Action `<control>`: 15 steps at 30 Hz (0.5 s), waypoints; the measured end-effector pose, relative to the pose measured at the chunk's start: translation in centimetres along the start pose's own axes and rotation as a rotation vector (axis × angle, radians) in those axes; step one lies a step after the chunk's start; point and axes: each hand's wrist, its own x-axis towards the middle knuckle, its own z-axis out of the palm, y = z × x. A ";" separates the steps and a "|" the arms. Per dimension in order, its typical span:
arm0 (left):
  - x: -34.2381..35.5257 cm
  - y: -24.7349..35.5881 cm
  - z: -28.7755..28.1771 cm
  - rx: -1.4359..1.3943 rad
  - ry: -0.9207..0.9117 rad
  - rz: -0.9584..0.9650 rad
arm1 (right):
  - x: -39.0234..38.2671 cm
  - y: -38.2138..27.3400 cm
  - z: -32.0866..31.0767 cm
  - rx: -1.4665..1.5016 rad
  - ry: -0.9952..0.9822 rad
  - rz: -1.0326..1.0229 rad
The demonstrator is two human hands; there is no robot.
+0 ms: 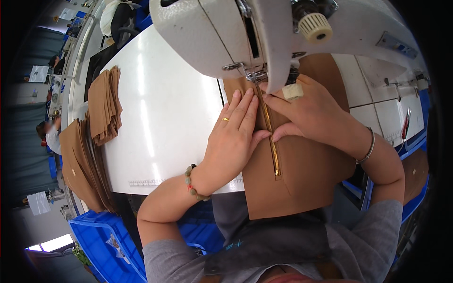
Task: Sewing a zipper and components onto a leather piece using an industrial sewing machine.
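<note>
A brown panel (292, 188) with a gold zipper (276, 160) along its middle lies under the presser foot (255, 76) of a white sewing machine (203, 37). My left hand (233, 129), fingers extended, rests flat on the panel left of the zipper, its thumb beside the teeth. My right hand (316, 113) presses the panel on the other side, thumb spread toward the zipper and fingers bent near the foot, partly hidden behind a cream knob (292, 92).
Brown piece stacks (104, 106) (82, 165) lie along the left edge of the white table (160, 118). A blue bin (113, 250) sits lower left. Red-handled scissors (406, 123) lie at the right. Co-workers (52, 134) are at the far left.
</note>
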 end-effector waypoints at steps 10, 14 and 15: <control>0.7 0.7 -0.9 0.244 -0.051 0.033 | 0.1 0.4 -0.1 -0.048 -0.014 -0.033; 1.0 0.7 -1.1 0.275 -0.046 0.056 | 0.1 0.4 -0.2 -0.049 -0.034 -0.026; 1.1 0.7 -1.1 0.275 -0.047 0.056 | 0.2 0.4 -0.2 -0.050 -0.040 -0.029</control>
